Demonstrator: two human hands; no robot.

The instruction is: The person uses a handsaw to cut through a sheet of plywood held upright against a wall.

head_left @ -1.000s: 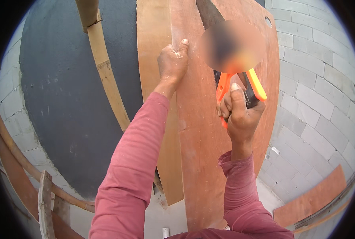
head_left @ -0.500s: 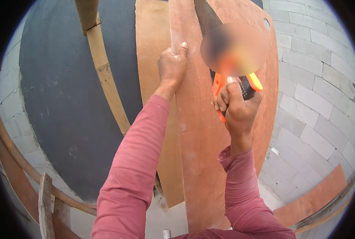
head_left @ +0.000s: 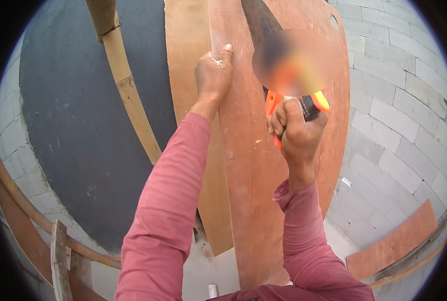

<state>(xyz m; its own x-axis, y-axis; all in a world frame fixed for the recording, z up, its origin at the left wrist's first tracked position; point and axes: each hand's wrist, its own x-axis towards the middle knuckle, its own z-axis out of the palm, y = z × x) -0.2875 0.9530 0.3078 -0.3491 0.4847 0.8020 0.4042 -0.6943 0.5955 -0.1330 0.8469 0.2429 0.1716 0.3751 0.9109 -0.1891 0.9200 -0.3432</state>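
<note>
Landmark: reddish plywood sheet (head_left: pixel 251 200). Right hand (head_left: pixel 298 128) is over the sheet's face, fingers closed around the orange-and-black handle of a handsaw (head_left: pixel 262 19); no gap shows between fingers and handle. Saw is over the sheet's upper part, blade aimed at its far end; a blurred patch hides the saw's middle. Left hand (head_left: pixel 214 75) is at the sheet's left edge, fingers curled, thumb extended along that edge; fingertips hidden, can't tell how firm the hold is. Tan board (head_left: pixel 186 55) runs along the sheet's left side, block wall (head_left: pixel 384 100) to its right.
</note>
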